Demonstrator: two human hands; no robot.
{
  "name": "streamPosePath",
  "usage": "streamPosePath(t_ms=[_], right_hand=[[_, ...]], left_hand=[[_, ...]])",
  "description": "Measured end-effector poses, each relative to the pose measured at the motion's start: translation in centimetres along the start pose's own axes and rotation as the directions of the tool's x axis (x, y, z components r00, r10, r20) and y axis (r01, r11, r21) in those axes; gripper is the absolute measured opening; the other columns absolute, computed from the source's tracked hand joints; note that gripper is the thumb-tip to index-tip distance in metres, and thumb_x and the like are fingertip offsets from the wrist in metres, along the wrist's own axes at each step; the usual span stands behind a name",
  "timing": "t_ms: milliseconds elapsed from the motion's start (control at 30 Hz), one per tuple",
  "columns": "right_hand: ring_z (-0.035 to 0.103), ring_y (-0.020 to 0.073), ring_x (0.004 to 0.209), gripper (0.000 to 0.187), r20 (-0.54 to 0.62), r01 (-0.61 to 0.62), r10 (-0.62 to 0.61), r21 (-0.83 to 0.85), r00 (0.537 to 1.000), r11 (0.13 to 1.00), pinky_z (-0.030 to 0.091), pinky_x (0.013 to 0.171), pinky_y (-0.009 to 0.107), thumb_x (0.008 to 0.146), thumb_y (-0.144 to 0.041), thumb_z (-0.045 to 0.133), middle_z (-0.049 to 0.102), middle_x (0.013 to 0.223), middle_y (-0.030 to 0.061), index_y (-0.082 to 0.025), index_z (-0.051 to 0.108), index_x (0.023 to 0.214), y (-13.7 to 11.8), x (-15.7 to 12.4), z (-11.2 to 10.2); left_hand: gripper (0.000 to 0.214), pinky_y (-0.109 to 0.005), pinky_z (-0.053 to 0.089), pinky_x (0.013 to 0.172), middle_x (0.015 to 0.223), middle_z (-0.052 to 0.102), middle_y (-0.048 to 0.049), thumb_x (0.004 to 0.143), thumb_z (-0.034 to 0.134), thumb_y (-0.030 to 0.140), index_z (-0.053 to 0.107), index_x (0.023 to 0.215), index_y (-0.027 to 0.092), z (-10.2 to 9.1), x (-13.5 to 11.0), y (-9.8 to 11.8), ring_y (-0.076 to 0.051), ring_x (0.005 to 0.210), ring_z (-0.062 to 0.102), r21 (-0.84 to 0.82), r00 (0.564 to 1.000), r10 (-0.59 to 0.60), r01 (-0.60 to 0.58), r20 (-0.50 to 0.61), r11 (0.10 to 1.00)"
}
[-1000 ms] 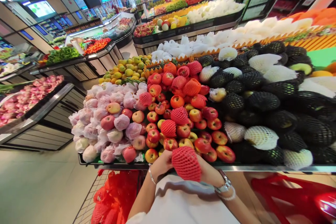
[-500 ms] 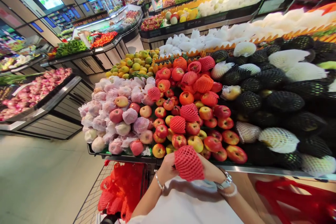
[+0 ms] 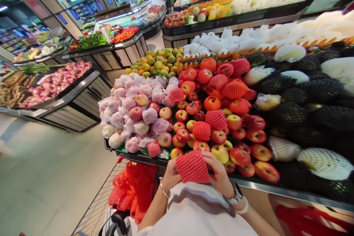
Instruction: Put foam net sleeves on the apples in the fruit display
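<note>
Supermarket produce hall, fruit stands running far back. Up close, the desk (image 3: 276, 188) carries heaped apples (image 3: 238, 155), some netted. Near left, a wire cart (image 3: 96, 210) holds bunched red nets (image 3: 129, 191). The left hand (image 3: 171, 173) and right hand (image 3: 219, 171) both grip one red foam net (image 3: 193, 167) between them, at the desk's near edge.

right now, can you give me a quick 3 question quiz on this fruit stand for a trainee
1. True or false: the left hand and the right hand both have a grip on the red foam net.
2. What lies in the cart below the stand? A) a heap of red nets B) green bottles C) white boxes
3. Fill the gap: the netted fruit to the right of the bare apples wears white or ___ nets.

Key: 1 true; 2 A; 3 black
</note>
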State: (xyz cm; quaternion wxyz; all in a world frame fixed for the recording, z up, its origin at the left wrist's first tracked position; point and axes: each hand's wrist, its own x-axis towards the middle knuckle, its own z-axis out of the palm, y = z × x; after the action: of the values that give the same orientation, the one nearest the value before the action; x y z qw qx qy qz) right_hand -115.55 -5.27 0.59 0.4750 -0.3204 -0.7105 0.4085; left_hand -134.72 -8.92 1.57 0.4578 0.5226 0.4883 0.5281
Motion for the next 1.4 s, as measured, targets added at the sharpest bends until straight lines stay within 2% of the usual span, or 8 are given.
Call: streamPosePath(t_ms=[100, 233, 433, 700, 900, 1167, 1300, 1400], right_hand=[[0.059, 0.0277, 0.124, 0.05, 0.165, 0.034, -0.034, 0.003, 0.986, 0.999, 0.051, 0.104, 0.042, 0.08, -0.022, 0.07, 0.061, 0.129, 0.0151, -0.022, 0.057, 0.128, -0.4, 0.6, 0.7], [0.055, 0.0266, 0.129, 0.059, 0.295, 0.004, 0.002, -0.019, 0.956, 1.0, 0.049, 0.107, 0.041, 0.081, -0.022, 0.07, 0.057, 0.136, 0.0158, -0.02, 0.049, 0.137, -0.7, 1.1, 1.3], [0.063, 0.0257, 0.107, 0.023, -0.132, -0.076, 0.028, -0.378, 0.991, 0.923, 0.053, 0.095, 0.045, 0.094, -0.029, 0.055, 0.066, 0.111, 0.011, -0.021, 0.058, 0.116, 1.0, 2.9, -1.6], [0.059, 0.037, 0.108, 0.06, -0.009, -0.087, 0.149, -0.844, 0.989, 0.529, 0.046, 0.094, 0.053, 0.082, -0.041, 0.071, 0.06, 0.117, 0.0239, -0.009, 0.051, 0.128, 2.1, 3.1, 0.5], [0.058, 0.0349, 0.111, 0.064, -0.082, -0.136, 0.144, -0.895, 0.986, 0.425, 0.038, 0.104, 0.052, 0.076, -0.025, 0.076, 0.058, 0.119, 0.0222, -0.013, 0.049, 0.133, 1.8, 2.9, 2.3], [0.057, 0.0318, 0.118, 0.061, -0.053, -0.089, 0.072, -0.662, 0.996, 0.744, 0.041, 0.102, 0.051, 0.075, -0.014, 0.065, 0.059, 0.127, 0.0147, -0.019, 0.046, 0.133, 2.4, 2.3, 0.8], [0.057, 0.0287, 0.12, 0.075, -0.229, -0.14, 0.084, -0.241, 0.97, 0.96, 0.049, 0.1, 0.048, 0.076, -0.034, 0.076, 0.052, 0.135, 0.0141, -0.024, 0.035, 0.138, 2.6, 1.7, -0.6], [0.061, 0.0284, 0.117, 0.083, -0.292, -0.091, 0.133, 0.155, 0.947, 0.984, 0.053, 0.096, 0.045, 0.066, -0.042, 0.086, 0.057, 0.13, 0.0129, -0.027, 0.038, 0.132, 2.1, 1.8, -1.9]], left_hand=[[0.05, -0.035, 0.056, 0.085, 0.088, 0.075, -0.0069, 0.061, 0.087, 0.039, 0.073, 0.103, 0.016, -0.1, -0.5, -0.6, -0.023, 0.088, 0.069, -0.036, 0.996, -0.087, 0.086, -0.032, 0.996], [0.032, -0.031, 0.056, 0.071, 0.077, 0.075, -0.0042, 0.057, 0.089, 0.031, 0.075, 0.081, 0.015, -0.5, -1.4, -2.1, -0.019, 0.07, 0.066, -0.109, 0.962, -0.208, 0.191, -0.175, 0.975], [0.036, -0.041, 0.059, 0.086, 0.098, 0.079, -0.0088, 0.069, 0.081, 0.044, 0.077, 0.096, 0.02, -2.8, 0.2, -4.9, -0.026, 0.092, 0.072, -0.334, 0.864, -0.266, 0.122, -0.427, 0.935], [0.048, -0.044, 0.059, 0.092, 0.107, 0.077, -0.0103, 0.067, 0.08, 0.05, 0.076, 0.103, 0.018, -3.2, 2.2, -5.8, -0.027, 0.099, 0.072, -0.501, 0.809, -0.328, 0.048, -0.488, 0.864], [0.028, -0.053, 0.052, 0.1, 0.086, 0.079, -0.011, 0.065, 0.078, 0.036, 0.076, 0.082, 0.013, -2.7, 2.3, -7.7, -0.031, 0.096, 0.072, -0.429, 0.764, -0.392, 0.168, -0.513, 0.888], [0.02, -0.047, 0.055, 0.096, 0.091, 0.079, -0.0092, 0.068, 0.074, 0.031, 0.076, 0.082, 0.017, -2.5, 3.4, -5.7, -0.029, 0.093, 0.072, -0.295, 0.863, -0.326, 0.219, -0.385, 0.93], [0.033, -0.041, 0.056, 0.091, 0.088, 0.08, -0.0064, 0.054, 0.084, 0.027, 0.077, 0.084, 0.016, -2.9, 4.0, -3.4, -0.027, 0.089, 0.071, -0.152, 0.945, -0.223, 0.191, -0.24, 0.97], [0.023, -0.038, 0.056, 0.087, 0.083, 0.079, -0.0057, 0.061, 0.079, 0.03, 0.077, 0.079, 0.016, -3.3, 4.5, -2.6, -0.024, 0.082, 0.07, -0.049, 0.979, -0.151, 0.145, -0.137, 0.988]])
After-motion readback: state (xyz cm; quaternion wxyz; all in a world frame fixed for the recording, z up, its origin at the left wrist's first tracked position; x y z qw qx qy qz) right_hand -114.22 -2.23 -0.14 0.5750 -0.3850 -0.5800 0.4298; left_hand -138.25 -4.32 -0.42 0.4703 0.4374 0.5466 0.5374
